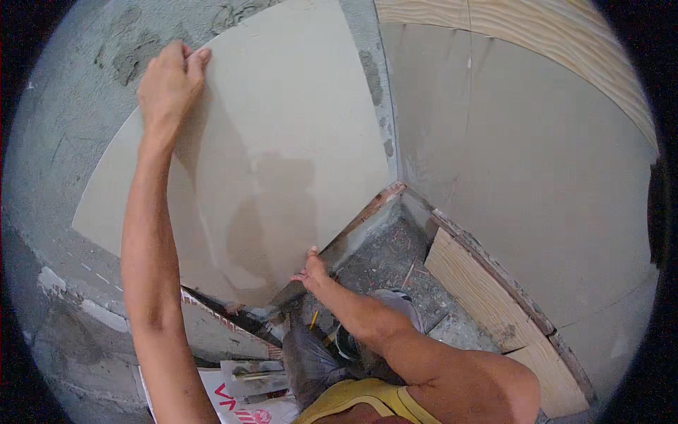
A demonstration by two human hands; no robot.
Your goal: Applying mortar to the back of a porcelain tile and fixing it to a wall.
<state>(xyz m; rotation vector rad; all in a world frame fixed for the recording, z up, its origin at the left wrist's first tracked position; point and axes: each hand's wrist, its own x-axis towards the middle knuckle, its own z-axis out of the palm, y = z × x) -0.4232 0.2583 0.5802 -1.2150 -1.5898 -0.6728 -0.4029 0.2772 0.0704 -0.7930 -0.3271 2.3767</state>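
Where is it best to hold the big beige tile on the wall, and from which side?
Probably at opposite edges, as now: left hand on the upper left corner of the tile, right hand under the lower edge. Its flat, smooth face offers nothing else to grip.

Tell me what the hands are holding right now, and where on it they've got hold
Both hold the large beige tile against the wall. The left hand grips its upper left edge; the right hand presses at its lower edge, near the corner.
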